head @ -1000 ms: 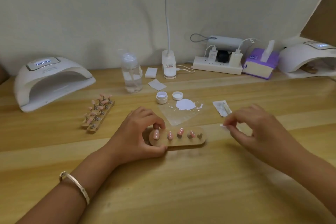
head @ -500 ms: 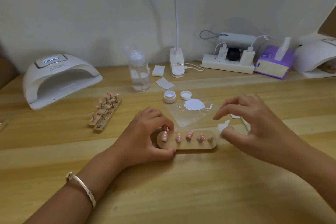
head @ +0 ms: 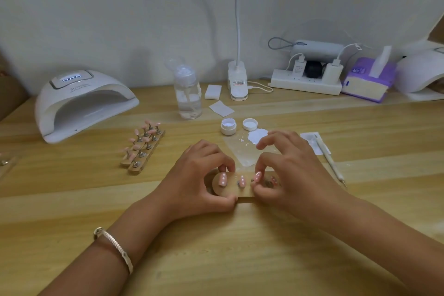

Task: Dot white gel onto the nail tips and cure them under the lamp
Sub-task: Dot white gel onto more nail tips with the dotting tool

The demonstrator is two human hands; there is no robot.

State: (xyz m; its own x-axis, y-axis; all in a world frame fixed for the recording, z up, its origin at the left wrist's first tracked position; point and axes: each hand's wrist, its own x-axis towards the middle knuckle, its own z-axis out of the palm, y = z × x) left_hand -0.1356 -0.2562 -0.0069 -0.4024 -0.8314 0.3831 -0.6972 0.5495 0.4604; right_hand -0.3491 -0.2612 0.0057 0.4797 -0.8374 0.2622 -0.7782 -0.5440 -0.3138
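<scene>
A small wooden holder [head: 228, 191] lies at the table's middle, carrying several pink nail tips [head: 222, 179] with white dots. My left hand [head: 197, 180] grips its left end between thumb and fingers. My right hand [head: 290, 175] pinches the holder's right part, thumb at the front and a finger behind a tip [head: 257, 176]. An open white gel jar [head: 228, 126] and its lid [head: 250, 124] sit beyond, next to a clear sheet [head: 242, 151] with a white gel blob [head: 257, 136]. The white curing lamp [head: 81, 101] stands at the far left.
More wooden strips with pink tips [head: 144, 146] lie left of centre. A dotting pen [head: 330, 160] rests at the right. At the back stand a clear pump bottle [head: 187, 94], a clip lamp base [head: 237, 81], a power strip [head: 306, 80], a purple tissue pack [head: 367, 79] and a second lamp [head: 420, 74].
My right hand moved left from the table's right side onto the holder's right part and now pinches it. My left hand kept its grip on the left end.
</scene>
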